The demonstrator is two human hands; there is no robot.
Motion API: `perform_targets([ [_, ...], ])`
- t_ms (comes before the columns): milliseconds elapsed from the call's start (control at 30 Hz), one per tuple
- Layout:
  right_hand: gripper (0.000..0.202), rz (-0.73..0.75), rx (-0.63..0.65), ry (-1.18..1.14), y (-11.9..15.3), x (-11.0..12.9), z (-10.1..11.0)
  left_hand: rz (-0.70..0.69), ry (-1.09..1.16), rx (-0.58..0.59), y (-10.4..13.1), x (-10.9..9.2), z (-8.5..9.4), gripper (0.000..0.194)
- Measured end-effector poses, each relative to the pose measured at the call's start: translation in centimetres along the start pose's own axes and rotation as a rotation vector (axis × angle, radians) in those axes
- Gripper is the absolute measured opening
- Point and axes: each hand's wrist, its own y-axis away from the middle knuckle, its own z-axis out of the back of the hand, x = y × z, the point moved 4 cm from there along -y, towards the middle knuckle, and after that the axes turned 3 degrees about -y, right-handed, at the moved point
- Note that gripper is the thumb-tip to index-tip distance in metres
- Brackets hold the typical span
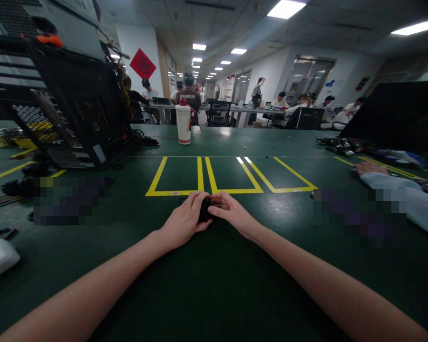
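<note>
- Dark green tabletop [110, 209] bears yellow tape outlines [200, 178].
- Left hand [185, 216] grasps a small black object [204, 210].
- Right hand [231, 209] touches it, fingers bent; whether gripping, I cannot tell.

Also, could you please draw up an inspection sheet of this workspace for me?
Surface: green tabletop, marked with yellow tape outlines.
Job's things: small black object at the grips, mostly hidden; its type can't be told.
Clutter: black computer case at left, white bottle with a red lid beyond the tape, white item at the left edge; two patches are pixelated.
Grips: left grip curls over the black object; right grip has its fingertips at the object's right side.
Cables: dark cables beside the case; connections unclear.
Surroundings: another person's hand rests at right; people sit at desks in the background.
</note>
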Motion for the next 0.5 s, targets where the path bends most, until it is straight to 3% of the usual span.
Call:
perform_targets([
  [100,0.032,-0.04,0.037,-0.003,-0.02,0.02,0.05,0.004,-0.002,-0.001,0.01,0.0,0.06,0.055],
  [300,0.04,0.042,0.134,-0.072,0.24,0.13,-0.27,0.022,-0.016,0.014,0.03,0.05,0.01,0.058],
  [500,0.025,0.037,0.041,-0.04,0.21,0.31,-0.26,0.007,0.0,-0.015,-0.02,0.0,-0.01,0.055],
])
